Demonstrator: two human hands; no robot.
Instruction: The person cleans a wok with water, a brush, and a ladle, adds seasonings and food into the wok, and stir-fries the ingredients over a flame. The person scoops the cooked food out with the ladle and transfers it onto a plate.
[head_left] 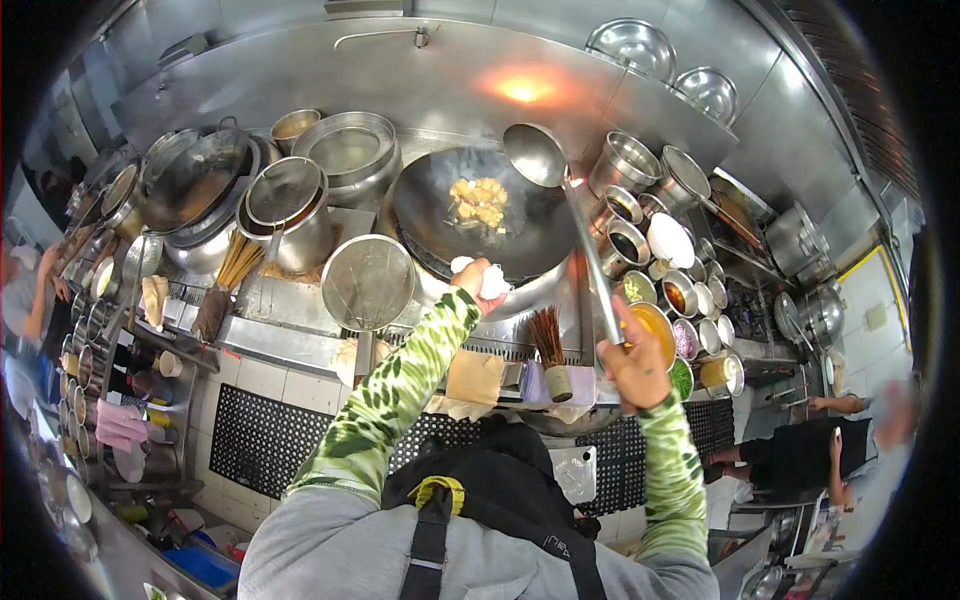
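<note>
Left hand [474, 279] clutches white cloth [494, 283] at one wok [425, 210], right hand [639, 364] (equally closed) grips one ladle [537, 156].

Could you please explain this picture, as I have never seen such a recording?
There is no machine here: one camera, worn on a person's head, looks forward and down at their two bare hands. The left hand holds what looks like a white cloth at the near rim of a wok. The right hand holds a ladle, its bowl near the wok's far right edge. Food pieces lie in the wok, with a round strainer to its left and metal containers to its right.
</note>
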